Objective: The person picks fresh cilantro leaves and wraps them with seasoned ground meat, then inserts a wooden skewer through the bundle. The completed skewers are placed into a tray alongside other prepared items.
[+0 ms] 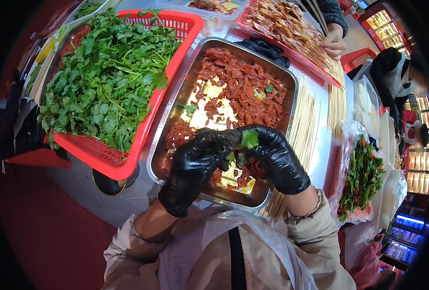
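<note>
My left hand [194,165] and my right hand [278,157], both in wet black gloves, meet above a steel tray [293,108]. Between their bent fingers is a small bunch of cilantro [250,139], its leaves poking out at the top. The fingers cover most of the bunch, so I cannot see whether meat or a skewer is with it. Red marinated meat pieces [247,79] lie in the tray, heaped at its far and right side, with oily bare metal showing through. Left of the tray, a red plastic basket [156,108] is piled with fresh cilantro [105,79].
Bamboo skewers [303,119] lie along the tray's right side. Black gloves [265,50] rest behind it. Another person's hand [333,42] is at a red basket of skewered meat [283,21]. Finished green-and-red skewers [361,177] lie on plastic at right.
</note>
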Demonstrator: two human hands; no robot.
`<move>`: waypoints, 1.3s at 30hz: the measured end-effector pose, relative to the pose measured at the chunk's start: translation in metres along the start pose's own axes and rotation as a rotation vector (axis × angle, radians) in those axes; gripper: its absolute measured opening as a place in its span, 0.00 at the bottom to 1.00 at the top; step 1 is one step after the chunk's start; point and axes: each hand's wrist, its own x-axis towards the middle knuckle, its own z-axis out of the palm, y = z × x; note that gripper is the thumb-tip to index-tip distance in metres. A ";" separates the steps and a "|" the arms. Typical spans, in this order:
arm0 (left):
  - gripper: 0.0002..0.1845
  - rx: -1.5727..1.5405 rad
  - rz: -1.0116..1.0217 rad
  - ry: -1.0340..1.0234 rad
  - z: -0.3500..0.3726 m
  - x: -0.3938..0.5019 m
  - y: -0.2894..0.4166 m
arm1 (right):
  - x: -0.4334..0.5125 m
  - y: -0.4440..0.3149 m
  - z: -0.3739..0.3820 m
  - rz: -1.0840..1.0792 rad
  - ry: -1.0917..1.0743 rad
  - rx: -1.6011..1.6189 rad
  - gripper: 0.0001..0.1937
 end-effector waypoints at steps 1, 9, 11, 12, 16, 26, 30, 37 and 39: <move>0.10 0.029 0.041 -0.041 0.001 0.000 0.000 | 0.001 -0.002 -0.003 -0.041 -0.047 -0.005 0.16; 0.13 0.439 0.216 -0.142 0.007 0.000 0.008 | 0.008 -0.020 -0.024 -0.020 -0.267 -0.123 0.11; 0.14 0.235 0.114 -0.103 0.009 -0.001 0.002 | 0.009 -0.021 -0.020 -0.036 -0.249 -0.146 0.10; 0.15 0.134 0.067 -0.080 0.009 -0.001 0.000 | 0.010 -0.024 -0.018 -0.100 -0.243 -0.303 0.10; 0.14 -0.143 -0.124 -0.017 0.009 -0.002 0.006 | 0.009 -0.029 -0.006 -0.595 -0.236 -0.876 0.11; 0.07 -0.191 -0.237 -0.006 -0.001 -0.002 0.001 | -0.005 -0.022 0.007 -0.978 -0.123 -1.369 0.19; 0.09 -0.224 -0.327 0.024 0.004 -0.003 0.006 | -0.003 -0.011 0.002 -1.002 -0.024 -1.268 0.16; 0.09 -0.246 -0.340 0.120 0.014 -0.007 0.015 | -0.007 -0.022 0.003 -1.001 -0.149 -1.452 0.10; 0.11 -0.247 -0.347 0.098 0.011 -0.006 0.011 | -0.010 -0.023 0.005 -0.828 -0.103 -1.404 0.10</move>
